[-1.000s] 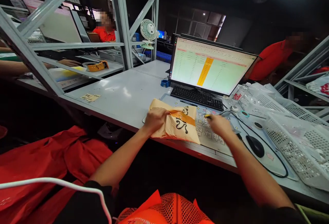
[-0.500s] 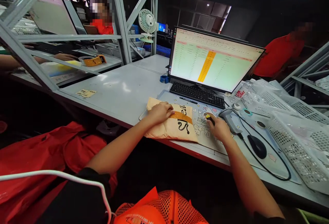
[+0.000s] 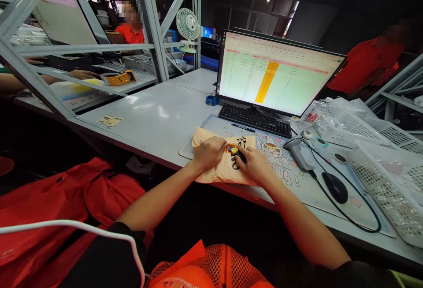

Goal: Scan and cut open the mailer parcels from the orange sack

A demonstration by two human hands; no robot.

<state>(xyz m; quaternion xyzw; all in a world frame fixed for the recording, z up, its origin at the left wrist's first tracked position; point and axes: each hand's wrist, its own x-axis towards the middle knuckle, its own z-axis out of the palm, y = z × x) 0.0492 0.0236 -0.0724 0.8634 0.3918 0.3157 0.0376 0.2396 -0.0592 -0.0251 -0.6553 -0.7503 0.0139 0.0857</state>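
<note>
A soft peach-coloured package (image 3: 224,171) with black lettering and a band of orange tape lies at the table's front edge, partly on the desk mat (image 3: 297,186). My left hand (image 3: 210,152) is closed on the package and its tape, which is bunched up by the fingers. In my right hand (image 3: 256,164) is a black and yellow utility knife (image 3: 238,153), its front end against the tape beside my left fingers. The knife's tip is too small to make out. Both hands hide part of the lettering.
A monitor (image 3: 280,72) and keyboard (image 3: 254,120) stand behind the package. To the right are a barcode scanner (image 3: 299,155), a mouse (image 3: 334,187) and white plastic baskets (image 3: 383,186). A blue tape roll (image 3: 211,100) sits left of the monitor. Other people work beyond the frame.
My right hand has moved left with the utility knife, from over the mat onto the package. The tape, flat before, is now bunched between my hands.
</note>
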